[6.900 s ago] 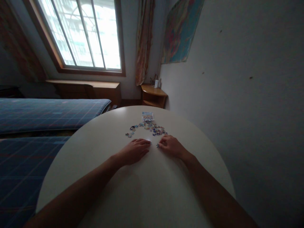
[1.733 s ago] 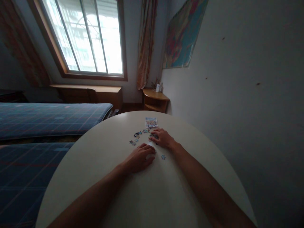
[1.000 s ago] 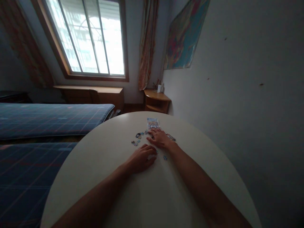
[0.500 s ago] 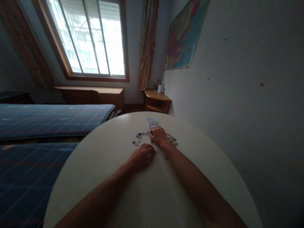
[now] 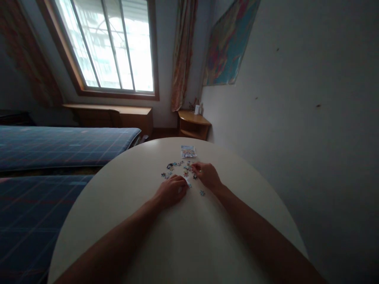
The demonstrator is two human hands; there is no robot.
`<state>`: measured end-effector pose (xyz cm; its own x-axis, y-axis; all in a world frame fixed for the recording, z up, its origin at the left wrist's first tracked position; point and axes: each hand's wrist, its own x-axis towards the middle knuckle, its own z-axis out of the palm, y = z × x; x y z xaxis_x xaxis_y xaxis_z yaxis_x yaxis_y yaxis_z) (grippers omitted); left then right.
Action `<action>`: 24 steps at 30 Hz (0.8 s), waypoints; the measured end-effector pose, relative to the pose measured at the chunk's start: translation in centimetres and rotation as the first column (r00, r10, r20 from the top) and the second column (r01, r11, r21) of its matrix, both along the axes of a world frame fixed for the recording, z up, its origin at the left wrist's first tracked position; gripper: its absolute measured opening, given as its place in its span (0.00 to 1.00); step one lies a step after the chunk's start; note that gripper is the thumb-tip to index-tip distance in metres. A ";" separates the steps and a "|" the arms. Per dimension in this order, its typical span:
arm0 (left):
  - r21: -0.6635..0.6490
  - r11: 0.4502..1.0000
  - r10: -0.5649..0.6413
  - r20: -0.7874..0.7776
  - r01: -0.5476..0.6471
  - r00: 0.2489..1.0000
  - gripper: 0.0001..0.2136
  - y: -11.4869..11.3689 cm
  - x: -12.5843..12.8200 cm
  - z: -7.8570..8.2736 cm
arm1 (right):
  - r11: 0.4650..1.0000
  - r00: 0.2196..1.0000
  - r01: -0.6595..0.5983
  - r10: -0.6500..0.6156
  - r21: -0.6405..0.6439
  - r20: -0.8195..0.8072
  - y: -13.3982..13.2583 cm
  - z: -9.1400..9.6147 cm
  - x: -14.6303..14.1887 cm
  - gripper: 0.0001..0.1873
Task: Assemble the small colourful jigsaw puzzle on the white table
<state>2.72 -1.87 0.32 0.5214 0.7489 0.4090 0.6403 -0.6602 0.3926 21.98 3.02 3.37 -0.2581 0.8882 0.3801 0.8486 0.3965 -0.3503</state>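
Small jigsaw puzzle pieces (image 5: 170,166) lie loosely scattered over the white round table (image 5: 142,169). My left hand (image 5: 172,190) rests on the tabletop with curled fingers, its fingertips closed on a pale blue jigsaw piece (image 5: 189,184). To the right, my right hand (image 5: 208,175) has thumb and forefinger pinched together among the pieces; whatever is between them is too small to make out. Nearer to me, apart from the others, lies a single bluish jigsaw piece (image 5: 202,193). Some pieces are hidden behind my right hand.
A small printed picture card (image 5: 188,151) lies beyond the pieces. Left of the table are plaid mattresses (image 5: 68,148). A wooden corner shelf (image 5: 194,117) and a desk (image 5: 136,111) stand by the far wall, and a bare wall (image 5: 281,130) runs along the right.
My right hand has moved right and slightly nearer, from below the picture card to the right-hand pieces, uncovering those in the middle. My left hand stays by its piece. The view has shifted slightly.
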 end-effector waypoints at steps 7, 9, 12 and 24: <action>0.006 1.000 -0.010 0.023 0.010 1.000 0.09 0.0 0.1 -0.4 | 0.995 0.907 -0.075 0.043 -0.062 -0.418 -4.7 -0.7 2.7 0.10; 0.016 1.000 -0.020 0.016 0.020 1.000 0.09 0.1 0.0 -0.5 | 0.991 0.875 -0.102 0.047 -0.088 -0.481 -5.1 -1.2 3.1 0.08; 0.026 0.999 -0.026 0.016 0.026 1.000 0.09 0.3 0.0 -0.6 | 0.989 0.861 -0.126 0.069 -0.079 -0.505 -5.0 -2.0 3.2 0.11; 0.049 0.997 -0.065 0.013 0.064 0.998 0.09 0.2 0.1 -0.7 | 0.972 0.892 -0.233 0.197 -0.040 -0.406 -4.3 -3.3 2.4 0.13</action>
